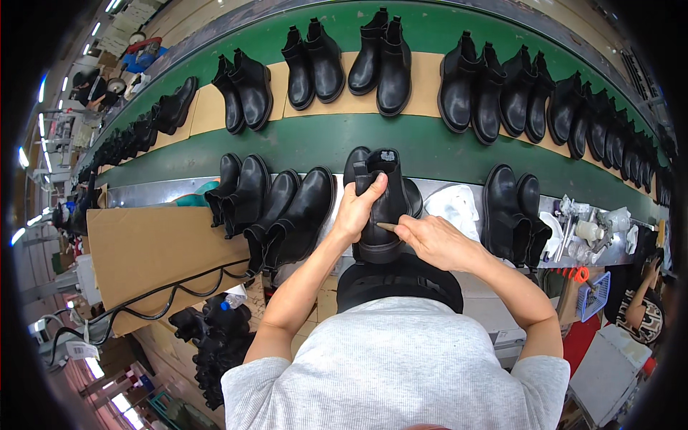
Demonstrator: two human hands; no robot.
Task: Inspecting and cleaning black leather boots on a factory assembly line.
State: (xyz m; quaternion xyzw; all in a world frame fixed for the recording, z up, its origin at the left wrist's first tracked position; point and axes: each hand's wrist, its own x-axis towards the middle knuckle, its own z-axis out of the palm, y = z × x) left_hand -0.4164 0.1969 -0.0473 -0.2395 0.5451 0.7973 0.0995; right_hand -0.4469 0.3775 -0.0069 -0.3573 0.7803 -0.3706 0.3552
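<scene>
Two hands on one boot: that's me right now, black ankle boot (380,208) held upright in front of my chest, just over the metal bench edge (150,192).
Left hand: my left hand (356,209) is wrapped round the shaft, thumb across the front, fingers curled tight on the far side.
Right hand: my right hand (436,242) is pinching a thin pale stick (387,226), tip touching the boot's side low down near the sole.
Doing it well: I'd say keep the left grip firm so the boot doesn't twist, and work the stick with short light strokes so the tip doesn't skid across the leather.
Left side: row of finished boots (276,208) sits just beside my left wrist, so not much elbow room there.
Right side: white cloth (453,204) then another pair (512,211), near but not touching.
Ahead: green conveyor (301,140) with more pairs on tan boards, well apart from my hands.
Open room: mostly straight back toward me.
</scene>
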